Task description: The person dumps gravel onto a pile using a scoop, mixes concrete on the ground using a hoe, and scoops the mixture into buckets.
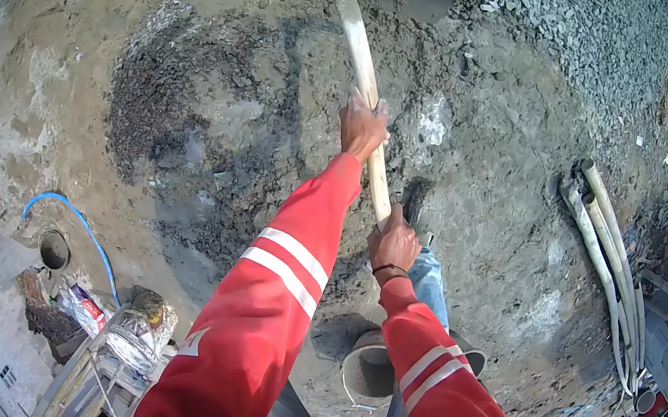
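My left hand (363, 129) is closed around the middle of a long, pale wooden tool handle (357, 38). Lower down, nearer my body, my right hand (395, 244) grips the same handle. The handle slants away from me to a wider, mud-coloured end over the wet ground; I cannot make out a metal head on it. Beneath it spreads a patch of dark, wet, gravelly mix (186, 84). Something pale blue (429, 286) shows beside my right hand, partly covered by it and the sleeve.
A bucket (370, 371) stands close before my legs, another (469, 355) partly behind my right sleeve. Crushed stone (561, 34) is heaped at the far right. Long pale poles or pipes (611, 257) lie to the right. A blue hose (86, 223) and small bucket (54, 249) are left.
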